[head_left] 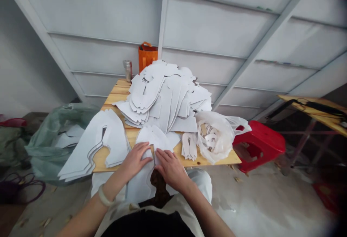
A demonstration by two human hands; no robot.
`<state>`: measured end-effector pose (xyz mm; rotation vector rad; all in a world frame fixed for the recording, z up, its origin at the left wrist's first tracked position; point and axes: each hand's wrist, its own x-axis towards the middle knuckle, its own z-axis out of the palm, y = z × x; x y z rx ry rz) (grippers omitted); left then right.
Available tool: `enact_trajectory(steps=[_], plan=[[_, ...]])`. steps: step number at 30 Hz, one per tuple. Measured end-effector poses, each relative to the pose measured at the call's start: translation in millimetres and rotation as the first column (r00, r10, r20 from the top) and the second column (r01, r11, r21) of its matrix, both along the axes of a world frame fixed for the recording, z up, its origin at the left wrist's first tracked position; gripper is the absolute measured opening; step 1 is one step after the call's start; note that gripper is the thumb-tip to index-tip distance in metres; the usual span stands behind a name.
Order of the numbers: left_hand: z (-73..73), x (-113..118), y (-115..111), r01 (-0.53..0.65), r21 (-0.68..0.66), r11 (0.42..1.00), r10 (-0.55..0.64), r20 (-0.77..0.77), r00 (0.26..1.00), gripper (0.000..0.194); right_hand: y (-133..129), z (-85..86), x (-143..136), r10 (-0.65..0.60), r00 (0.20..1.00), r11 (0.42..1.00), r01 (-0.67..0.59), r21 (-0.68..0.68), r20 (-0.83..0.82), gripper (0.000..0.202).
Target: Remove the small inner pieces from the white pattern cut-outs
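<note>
A white cut-out sheet, card-like and with a narrow slot and a curved opening, lies in front of me and hangs over the table's near edge. My left hand rests on it left of the slot, fingers laid flat and thumb apart. On the slot's other side, my right hand lies on the same sheet with its fingers extended. To the left is a stack of similar cut-outs, jutting past the table edge. Behind my hands rises a large heap of white cut-outs.
Right of my hands, small white offcuts lie beside a white plastic bag of scraps on the wooden table. A green bag stands left, a red stool right. An orange bag and a cup are at the back.
</note>
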<state>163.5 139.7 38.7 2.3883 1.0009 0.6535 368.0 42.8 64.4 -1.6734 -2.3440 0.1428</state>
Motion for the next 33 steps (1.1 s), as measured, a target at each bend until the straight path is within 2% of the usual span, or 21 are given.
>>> enact_trajectory(steps=[3,7,11,14,17,20,23,27,29,33], plan=[[-3.5,-3,2,0.028,0.018,0.999,-0.027,-0.069,0.997,0.050,19,6.1,-6,-0.012,0.999,1.000,0.011,0.012,0.037,0.054],[-5.3,-4,-1,0.041,0.060,0.997,-0.033,-0.135,0.990,0.057,34,3.0,-10,-0.051,0.998,0.999,0.051,0.015,0.022,0.059],[-9.6,-2,-2,-0.144,0.184,0.972,0.165,-0.105,0.981,0.060,37,-6.6,3,-0.006,0.982,1.000,0.009,0.010,-0.188,0.056],[-12.8,2,-3,-0.246,0.226,0.942,0.269,-0.077,0.960,0.057,38,-13.4,17,-0.029,0.926,1.000,0.029,-0.006,-0.377,0.047],[-12.5,8,-5,-0.277,0.204,0.939,0.290,-0.036,0.956,0.050,39,-17.2,26,-0.105,0.789,0.994,0.096,-0.047,-0.606,0.039],[-6.8,14,-3,-0.345,0.111,0.932,0.336,0.085,0.938,0.042,38,-16.4,29,-0.182,0.626,0.982,0.150,-0.112,-0.759,0.040],[3.3,20,0,-0.403,0.016,0.915,0.391,0.218,0.894,0.034,34,-12.8,28,-0.238,0.524,0.970,0.169,-0.174,-0.818,0.047],[16.4,23,7,-0.352,-0.019,0.936,0.342,0.292,0.893,0.035,28,-11.7,28,-0.258,0.416,0.962,0.199,-0.190,-0.872,0.047],[22.5,21,12,-0.331,-0.050,0.942,0.328,0.334,0.883,0.034,27,-14.4,31,-0.246,0.279,0.954,0.238,-0.181,-0.928,0.045],[43.5,7,23,-0.317,-0.145,0.937,0.349,0.389,0.852,0.020,30,-21.5,40,-0.175,-0.076,0.953,0.238,-0.188,-0.982,0.043]])
